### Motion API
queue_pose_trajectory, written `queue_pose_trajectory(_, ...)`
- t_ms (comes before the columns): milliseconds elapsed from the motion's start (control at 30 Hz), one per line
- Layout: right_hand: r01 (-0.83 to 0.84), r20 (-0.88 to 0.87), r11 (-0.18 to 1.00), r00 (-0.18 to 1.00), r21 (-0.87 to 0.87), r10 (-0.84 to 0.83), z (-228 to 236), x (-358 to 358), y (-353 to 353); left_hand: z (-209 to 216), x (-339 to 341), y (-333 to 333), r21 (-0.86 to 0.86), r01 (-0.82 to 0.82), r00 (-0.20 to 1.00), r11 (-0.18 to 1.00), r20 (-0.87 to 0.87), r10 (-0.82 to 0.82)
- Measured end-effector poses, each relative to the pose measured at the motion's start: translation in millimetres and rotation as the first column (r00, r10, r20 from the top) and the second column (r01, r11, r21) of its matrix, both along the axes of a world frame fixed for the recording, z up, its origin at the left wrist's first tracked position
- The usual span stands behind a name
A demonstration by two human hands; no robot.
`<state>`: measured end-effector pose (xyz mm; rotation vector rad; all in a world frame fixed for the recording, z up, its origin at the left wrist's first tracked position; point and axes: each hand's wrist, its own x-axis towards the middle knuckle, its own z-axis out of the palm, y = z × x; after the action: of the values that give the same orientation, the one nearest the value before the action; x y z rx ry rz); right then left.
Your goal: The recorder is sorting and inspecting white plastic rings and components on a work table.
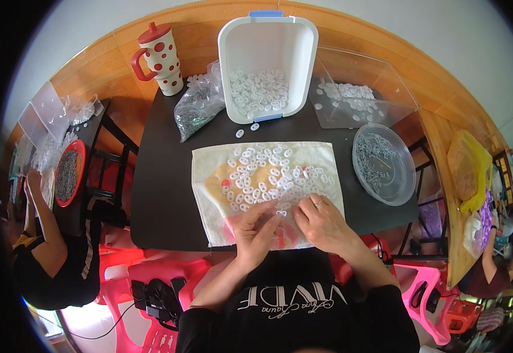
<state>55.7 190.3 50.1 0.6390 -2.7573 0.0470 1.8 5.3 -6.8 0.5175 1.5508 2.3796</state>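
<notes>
A pale towel (209,217) lies on the black table (162,194), strewn with several small white plastic rings (256,170). My left hand (256,229) and my right hand (322,222) rest on the towel's near edge. Their fingertips meet over one white ring (281,213), pinching it between them. A ring band shows on a finger of my right hand. Both forearms come up from the lower edge over my black shirt.
A white tub (268,59) with white rings stands at the back, beside a clear tray (356,94), a round clear bowl (384,163) of grey parts, a bag (197,109) and a red-dotted mug (159,59). Another person (50,247) sits left by a red bowl (68,173). Pink stools (150,282) stand below.
</notes>
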Motion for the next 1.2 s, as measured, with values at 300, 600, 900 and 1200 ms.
queue_pose_trajectory(300, 0.131, 0.047, 0.792, 0.991, -0.596, -0.128, -17, 0, 13, 5, 2, -1, -0.024, 0.047, 0.998, 0.999, 0.031, -0.046)
queue_pose_trajectory(600, 0.373, 0.364, -0.050, 0.922, -0.926, 0.130, -9, -4, -2, 2, 0, -3, 0.008, 0.135, 0.990, 0.991, 0.044, -0.135)
queue_pose_trajectory(900, 0.105, 0.150, 0.363, 0.984, -0.926, 0.098, -5, -13, -8, 3, 0, -2, 0.003, 0.155, 0.988, 0.988, 0.000, -0.155)
queue_pose_trajectory(1200, 0.089, 0.146, 0.377, 0.981, -0.922, 0.125, -6, -15, -7, 3, 0, -3, -0.004, 0.147, 0.989, 0.989, 0.008, -0.147)
